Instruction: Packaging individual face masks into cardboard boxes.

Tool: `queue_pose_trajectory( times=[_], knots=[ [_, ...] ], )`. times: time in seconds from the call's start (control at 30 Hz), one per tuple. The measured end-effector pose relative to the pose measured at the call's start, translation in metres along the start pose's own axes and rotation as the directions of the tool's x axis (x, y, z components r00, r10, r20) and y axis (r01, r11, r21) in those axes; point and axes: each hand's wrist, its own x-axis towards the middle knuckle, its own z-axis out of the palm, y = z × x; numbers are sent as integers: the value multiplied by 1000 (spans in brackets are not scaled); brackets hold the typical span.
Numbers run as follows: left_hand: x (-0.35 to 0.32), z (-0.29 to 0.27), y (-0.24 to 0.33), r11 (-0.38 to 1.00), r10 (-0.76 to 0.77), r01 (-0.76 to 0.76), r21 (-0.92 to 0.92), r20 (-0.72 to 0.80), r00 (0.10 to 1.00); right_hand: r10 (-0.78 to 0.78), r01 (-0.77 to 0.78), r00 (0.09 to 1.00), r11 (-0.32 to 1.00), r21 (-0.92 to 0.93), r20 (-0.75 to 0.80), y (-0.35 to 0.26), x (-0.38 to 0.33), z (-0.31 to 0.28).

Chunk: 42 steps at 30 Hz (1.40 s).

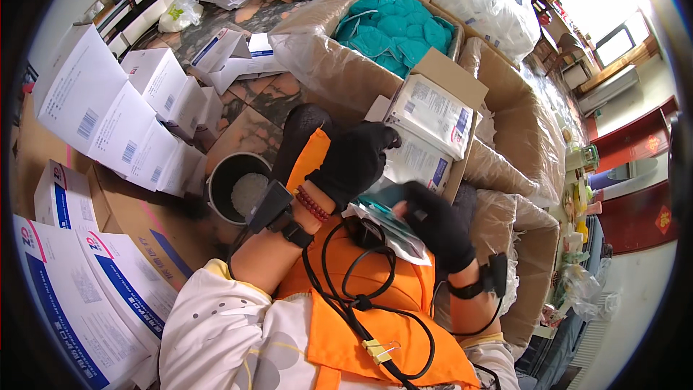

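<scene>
My left hand [354, 162], in a black glove with bare fingertips, is closed beside an open cardboard box [451, 79]. What its fingers hold, if anything, is hidden. In the box lie white printed packets [433, 112] in clear plastic. Over my lap, my right hand [437, 227], also black-gloved with a bare thumb, is closed on teal face masks [379, 204], partly smeared by motion. Just below them, a clear plastic bag [411, 249] rests on my orange apron [289, 285]. Black straps with small dark devices sit on both wrists.
A large lined carton [310, 47] of teal masks [397, 29] stands ahead, with more lined cartons [516, 126] to the right. White folded boxes [108, 126] stand at left, near a dark bucket [213, 191] of whitish material. Black cables [426, 336] hang over my apron.
</scene>
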Motion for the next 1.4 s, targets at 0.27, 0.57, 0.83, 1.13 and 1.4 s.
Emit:
queue_pose_trajectory(
  times=[0.27, 0.57, 0.83, 1.13, 1.4],
  knots=[
    [5, -22, 10, 988, -131, 89, 129, 369, 920, -276, 183, 961, 677, -713, -15, 91, 61, -14],
    [16, -29, 9, 989, -148, 143, 44, 138, 979, -246, 145, 961, 836, -529, -124, 89, 65, -33],
    [23, -17, 26, 978, 149, -158, -138, -76, 986, -269, 49, 922, 795, -605, -279, 31, 40, -58],
    [19, -3, 42, 974, -8, 29, -225, 94, 996, -233, 150, 961, 891, -428, -147, 29, 35, -47],
    [25, -4, 45, 899, -43, 138, -415, 230, 972, -216, 185, 976, 902, -390, -37, 27, 39, -46]
  ],
)
